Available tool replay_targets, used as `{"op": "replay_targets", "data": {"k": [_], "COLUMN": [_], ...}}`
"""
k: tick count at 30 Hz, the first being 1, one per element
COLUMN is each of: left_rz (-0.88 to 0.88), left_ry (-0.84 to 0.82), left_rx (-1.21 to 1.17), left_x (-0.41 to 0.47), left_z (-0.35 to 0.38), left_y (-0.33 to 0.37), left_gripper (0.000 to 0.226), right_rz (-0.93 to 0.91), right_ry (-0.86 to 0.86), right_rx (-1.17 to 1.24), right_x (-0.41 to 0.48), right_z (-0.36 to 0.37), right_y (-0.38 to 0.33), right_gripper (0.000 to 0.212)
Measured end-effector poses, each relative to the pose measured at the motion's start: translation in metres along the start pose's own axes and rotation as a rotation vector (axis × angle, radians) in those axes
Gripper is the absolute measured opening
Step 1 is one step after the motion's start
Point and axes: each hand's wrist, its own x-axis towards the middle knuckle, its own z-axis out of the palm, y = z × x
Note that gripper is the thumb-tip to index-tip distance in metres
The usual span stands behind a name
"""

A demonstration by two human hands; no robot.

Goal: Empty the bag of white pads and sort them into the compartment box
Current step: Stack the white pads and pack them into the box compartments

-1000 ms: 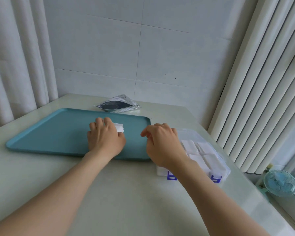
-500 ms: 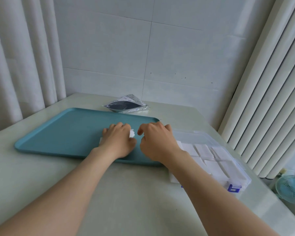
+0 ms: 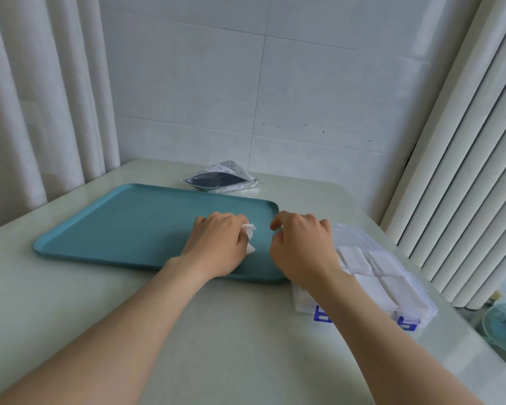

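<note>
While the left hand (image 3: pixel 216 244) is gripping a few crumpled white pads (image 3: pixel 249 229) over the right part of the flat teal plastic tray (image 3: pixel 123 226), white corners are poking out on its thumb side. The right hand (image 3: pixel 301 247) is hovering just beside it, above the tray's right rim, with its fingers bending inward. I cannot tell whether it is holding anything, since the palm is facing down.

A broad stretch of teal is running out to the left of both hands. The clear plastic compartment box (image 3: pixel 421 290) is sitting just beside the tray's near right corner, flat white pads (image 3: pixel 354 257) are lying in its compartments, and its blue latches (image 3: pixel 406 323) are facing the person. The right forearm is crossing over the box's left edge. The box's far side is sitting close to the right edge of the pale green table (image 3: pixel 246 346). The crinkled silver-and-dark plastic bag (image 3: pixel 221 181) is lying just beyond the tray's far rim, near the wall.
</note>
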Motion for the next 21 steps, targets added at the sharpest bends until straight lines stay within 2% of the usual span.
{"op": "replay_targets", "data": {"k": [6, 12, 14, 17, 21], "left_rz": [0.036, 0.024, -0.004, -0.058, -0.13], "left_ry": [0.256, 0.348, 0.337, 0.25, 0.129], "left_rx": [-0.157, -0.433, -0.552, -0.679, -0.846], "left_x": [0.003, -0.001, -0.001, -0.002, -0.001], "left_z": [0.0, -0.011, -0.017, -0.021, -0.022], "left_y": [-0.002, 0.005, 0.01, 0.013, 0.014], "left_gripper": [0.02, 0.014, 0.015, 0.017, 0.014], "right_rz": [0.008, -0.044, -0.058, -0.087, -0.037], "right_ry": [0.037, 0.046, 0.075, 0.195, 0.218], "right_rx": [0.018, 0.06, 0.142, 0.399, 0.61], "right_x": [0.0, -0.003, 0.0, 0.004, 0.005], "right_z": [-0.001, -0.002, 0.0, 0.002, -0.006], "right_y": [-0.001, -0.004, -0.003, -0.002, -0.006], "right_gripper": [0.035, 0.039, 0.033, 0.012, 0.01]}}
